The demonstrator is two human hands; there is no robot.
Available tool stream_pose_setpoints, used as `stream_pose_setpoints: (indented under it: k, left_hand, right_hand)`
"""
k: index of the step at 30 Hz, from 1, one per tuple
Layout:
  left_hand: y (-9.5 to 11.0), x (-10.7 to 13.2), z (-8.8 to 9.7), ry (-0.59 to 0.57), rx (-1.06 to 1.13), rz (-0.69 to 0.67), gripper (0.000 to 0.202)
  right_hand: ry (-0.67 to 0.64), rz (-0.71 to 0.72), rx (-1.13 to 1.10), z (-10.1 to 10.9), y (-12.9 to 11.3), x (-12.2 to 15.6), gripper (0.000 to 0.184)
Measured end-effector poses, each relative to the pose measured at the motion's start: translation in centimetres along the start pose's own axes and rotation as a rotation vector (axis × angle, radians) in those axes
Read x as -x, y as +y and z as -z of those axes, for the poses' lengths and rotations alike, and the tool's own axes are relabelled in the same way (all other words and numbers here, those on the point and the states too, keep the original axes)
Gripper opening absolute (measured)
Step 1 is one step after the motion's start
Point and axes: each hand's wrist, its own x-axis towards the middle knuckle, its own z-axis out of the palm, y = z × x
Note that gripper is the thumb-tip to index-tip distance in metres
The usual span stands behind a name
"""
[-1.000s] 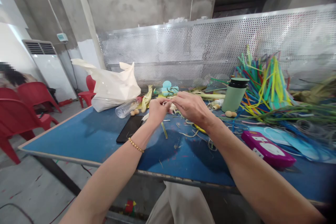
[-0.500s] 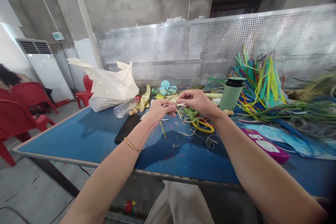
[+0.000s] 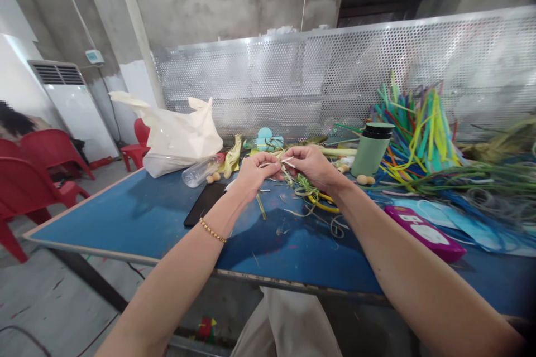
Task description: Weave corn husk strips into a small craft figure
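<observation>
Cream-coloured fibrous strip (image 3: 288, 163) spans the narrow gap between the left grip (image 3: 256, 172) and the right grip (image 3: 315, 166), over the blue counter (image 3: 138, 206); each grip has thumb and fingertips pinched together on the strip, with the exact contact partly hidden. Handling: the strip appears light, thin and limp, probably dry rather than slippery; it is likely to bend easily and to split along its fibres under a hard pull; take hold with thumb and forefinger pads, close to either side of the worked section. Orientation: the long axis runs roughly crosswise, from the left grip towards the right grip; which way its free ends point is too small to tell. Green leafy scraps (image 3: 309, 186) lie just below the right grip; a green tumbler (image 3: 372, 150) stands to its right.
</observation>
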Motion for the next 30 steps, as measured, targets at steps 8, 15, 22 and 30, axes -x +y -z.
stream_pose_setpoints:
  k: [8, 15, 22, 30]
  left_hand:
    - [0.2, 0.0, -0.3, 0.088, -0.005, -0.031, 0.020]
    - [0.6, 0.0, -0.7, 0.192, -0.111, -0.061, 0.015]
    - [0.8, 0.0, -0.8, 0.325, -0.131, -0.101, 0.010]
    - [0.6, -0.1, -0.6, 0.315, -0.084, -0.085, 0.014]
  right_hand:
    - [0.010, 0.033, 0.105, -0.4, -0.2, 0.2, 0.028]
    - [0.083, 0.029, 0.237, -0.8, -0.5, 0.0, 0.026]
    - [0.098, 0.047, 0.229, -1.6, -0.9, 0.1, 0.026]
    - [0.202, 0.054, 0.027, -2.9, -0.8, 0.1, 0.024]
